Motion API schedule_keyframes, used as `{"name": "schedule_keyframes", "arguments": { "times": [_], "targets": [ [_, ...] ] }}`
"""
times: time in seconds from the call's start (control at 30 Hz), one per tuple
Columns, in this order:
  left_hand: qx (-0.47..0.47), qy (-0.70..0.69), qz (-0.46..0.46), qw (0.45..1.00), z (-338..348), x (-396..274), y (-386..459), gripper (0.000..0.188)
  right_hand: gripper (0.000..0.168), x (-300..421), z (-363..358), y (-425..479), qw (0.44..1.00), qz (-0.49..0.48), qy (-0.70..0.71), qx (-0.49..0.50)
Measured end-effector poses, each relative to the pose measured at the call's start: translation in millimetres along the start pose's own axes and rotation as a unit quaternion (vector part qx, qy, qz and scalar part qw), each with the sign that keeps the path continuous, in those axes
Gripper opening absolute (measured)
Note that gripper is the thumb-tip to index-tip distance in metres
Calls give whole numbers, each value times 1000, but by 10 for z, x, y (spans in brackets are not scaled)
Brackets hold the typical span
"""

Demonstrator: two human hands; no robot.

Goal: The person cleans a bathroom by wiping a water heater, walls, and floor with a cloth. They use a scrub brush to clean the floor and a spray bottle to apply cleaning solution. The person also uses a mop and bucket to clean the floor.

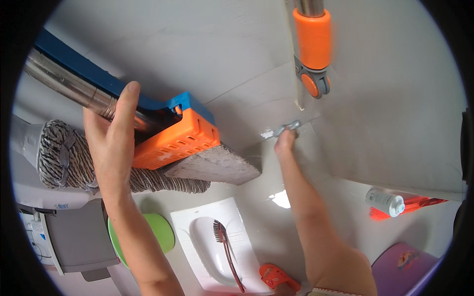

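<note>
My left hand [118, 137] is wrapped around the metal pole [70, 79] of a flat mop with a blue and orange head casing [177, 137]; a grey mop pad [214, 164] juts out beneath it. Behind my left hand hangs a string mop [66, 159] with black and white cords. My right hand [286, 140] reaches down to the corner by the wall and presses on a wet grey thing [287, 128], perhaps a cloth, in its fingers. Part of that thing is hidden by the hand.
A squat toilet [185, 222] with a dark red long-handled brush [227, 251] lies below. Around it are a green bucket [161, 231], an orange clog [276, 277], a white bottle [383, 202], a red broom [418, 207] and a purple bin [401, 266]. An orange-footed caster [313, 51] hangs above.
</note>
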State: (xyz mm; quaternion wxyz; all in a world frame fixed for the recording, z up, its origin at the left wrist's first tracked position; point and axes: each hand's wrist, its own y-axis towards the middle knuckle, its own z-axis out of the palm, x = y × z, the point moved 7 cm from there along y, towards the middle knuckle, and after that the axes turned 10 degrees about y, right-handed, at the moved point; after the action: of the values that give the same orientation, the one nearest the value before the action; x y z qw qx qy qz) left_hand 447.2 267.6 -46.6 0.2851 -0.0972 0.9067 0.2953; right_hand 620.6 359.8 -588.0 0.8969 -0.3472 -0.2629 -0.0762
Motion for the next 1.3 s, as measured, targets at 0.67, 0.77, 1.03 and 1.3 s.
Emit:
{"name": "schedule_keyframes", "arguments": {
  "times": [0.67, 0.77, 1.03, 1.3],
  "targets": [
    [32, -43, -4, 999, 4, -119, 2, 30, 32, 991, -444, -1129, 905, -35, -422, 30],
    [23, -52, 2, 998, 15, -152, -21, 30, 35, 1133, -640, -1271, 925, 26, -378, 33],
    [-130, 101, 64, 984, -291, -363, -650, 57, 25, 1579, -19, -1747, 960, 71, -264, 66],
    [-24, 119, -2, 993, -113, 20, -1465, 44, 50, 2054, 951, -2325, 943, 165, -171, 235]
  ]
}}
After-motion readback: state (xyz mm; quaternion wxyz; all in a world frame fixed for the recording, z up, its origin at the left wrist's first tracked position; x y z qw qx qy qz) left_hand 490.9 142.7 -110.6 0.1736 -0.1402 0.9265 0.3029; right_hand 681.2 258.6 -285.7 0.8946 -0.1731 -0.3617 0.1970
